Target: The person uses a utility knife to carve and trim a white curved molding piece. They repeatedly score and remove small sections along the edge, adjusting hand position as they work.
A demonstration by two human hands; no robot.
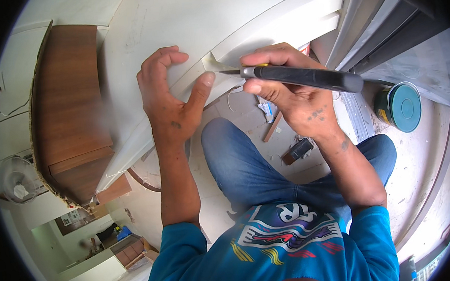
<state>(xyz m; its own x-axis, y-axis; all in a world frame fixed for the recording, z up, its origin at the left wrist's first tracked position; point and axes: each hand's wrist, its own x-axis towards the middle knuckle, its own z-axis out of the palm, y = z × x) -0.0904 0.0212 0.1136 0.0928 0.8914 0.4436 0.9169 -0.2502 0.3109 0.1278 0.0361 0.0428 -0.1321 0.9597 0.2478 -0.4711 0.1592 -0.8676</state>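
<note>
A utility knife (303, 77) with a long black handle and metal nose lies across my right hand (305, 97), gripped between thumb and fingers. Its narrow blade points left, towards the edge of a large white panel (161, 26). At that edge, just by the blade tip, a small pale flap (215, 64) stands out. My left hand (168, 100) rests on the panel left of the knife, fingers bent and apart. Its thumb is stretched out along the panel edge, close to the blade tip.
A brown wooden cabinet (70, 93) stands left of the panel. On the floor below lie a dark block-shaped tool (299, 150) and a brown wood strip (272, 127). A lidded green bucket (404, 107) stands at the right. A fan (17, 179) shows at the far left.
</note>
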